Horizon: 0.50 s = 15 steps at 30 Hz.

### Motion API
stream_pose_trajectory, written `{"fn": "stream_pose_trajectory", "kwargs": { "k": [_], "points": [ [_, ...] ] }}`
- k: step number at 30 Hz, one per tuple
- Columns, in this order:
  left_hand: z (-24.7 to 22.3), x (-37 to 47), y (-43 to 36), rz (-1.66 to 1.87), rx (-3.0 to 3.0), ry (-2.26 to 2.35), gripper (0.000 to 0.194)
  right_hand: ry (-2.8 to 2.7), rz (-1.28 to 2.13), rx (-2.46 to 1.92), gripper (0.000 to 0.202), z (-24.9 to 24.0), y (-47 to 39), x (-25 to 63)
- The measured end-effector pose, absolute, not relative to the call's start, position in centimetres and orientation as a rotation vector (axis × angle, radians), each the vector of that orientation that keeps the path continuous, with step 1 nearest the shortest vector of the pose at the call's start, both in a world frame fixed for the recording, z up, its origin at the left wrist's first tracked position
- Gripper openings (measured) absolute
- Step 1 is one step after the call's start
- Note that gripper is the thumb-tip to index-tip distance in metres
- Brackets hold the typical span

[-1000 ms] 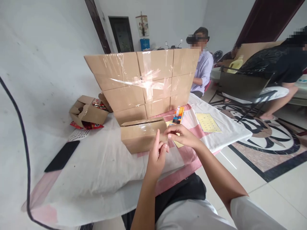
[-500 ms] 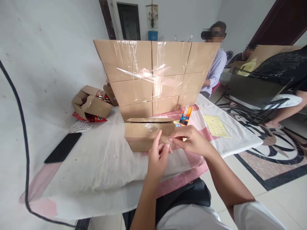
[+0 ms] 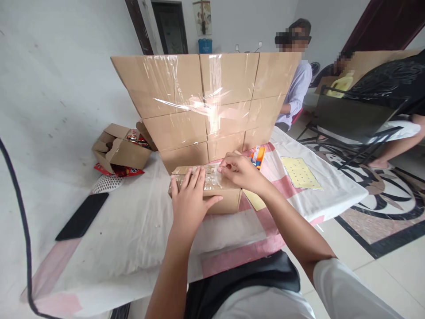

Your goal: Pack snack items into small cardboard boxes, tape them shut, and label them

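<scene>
Centrally, the cardboard box (image 3: 224, 201) sits beneath both hands: left hand (image 3: 188, 197) spread on it, right hand (image 3: 237, 170) pinching clear tape.

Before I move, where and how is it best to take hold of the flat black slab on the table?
Best, I think, from above: pinch the two long edges of the black slab at mid-length, since it lies flat on the cloth and looks narrow across.

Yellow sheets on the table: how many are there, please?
2. One sheet lies on the table's right side; the other, partly hidden, is beside the small box. More may be hidden.
</scene>
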State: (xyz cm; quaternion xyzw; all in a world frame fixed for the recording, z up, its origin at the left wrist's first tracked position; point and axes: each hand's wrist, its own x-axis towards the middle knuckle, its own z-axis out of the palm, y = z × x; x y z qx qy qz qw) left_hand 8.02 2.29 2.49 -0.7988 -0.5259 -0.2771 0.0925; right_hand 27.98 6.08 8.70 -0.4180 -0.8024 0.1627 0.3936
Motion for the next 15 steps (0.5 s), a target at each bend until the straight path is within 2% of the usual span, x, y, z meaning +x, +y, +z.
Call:
{"fn": "stream_pose_trajectory", "kwargs": {
  "k": [6,15],
  "points": [
    [0.7,9.3,2.9,-0.884,-2.298,-1.628,0.079,-2.191,0.359,-1.210,0.019,7.4,9.1,27.9],
    [0.5,9.1,2.6,-0.841,-2.259,-1.551,0.068,-2.298,0.380,-1.119,0.014,6.5,9.5,28.6]
  ]
}}
